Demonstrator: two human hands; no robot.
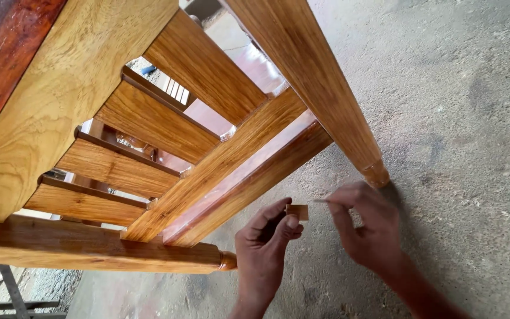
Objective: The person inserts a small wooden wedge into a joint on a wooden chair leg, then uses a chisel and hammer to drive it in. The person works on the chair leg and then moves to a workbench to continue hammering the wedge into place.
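Two hands work low over the concrete floor point(461, 106), just in front of a varnished wooden chair point(166, 136) lying tipped on its side. Left hand point(264, 248) pinches a small wooden block point(297, 212) between thumb and forefinger, fingers pressed together on its near end. Block sits at the top of that hand, free end showing to the right. Its long axis runs roughly level, left to right, pointing toward the right hand point(367, 227).

Right hand is just beside the block, not touching it as far as I can see. Fingers curled, and a thin pale sliver, perhaps a nail or a pin, juts from the fingertips toward the left, its tip aimed at the block's free end. Grip looks pinched shut on that sliver; what the sliver is I cannot tell.

Key relation: block lies left of the right hand, sliver and block nearly in line, a small gap between them. Left hand owns the block; right hand is the nearer free one.

Above the right hand, a chair leg point(320, 88) slants down to its turned foot point(376, 174) on the floor. A second turned foot point(226, 260) pokes out just left of the left wrist. Slats and rails fill the upper left.
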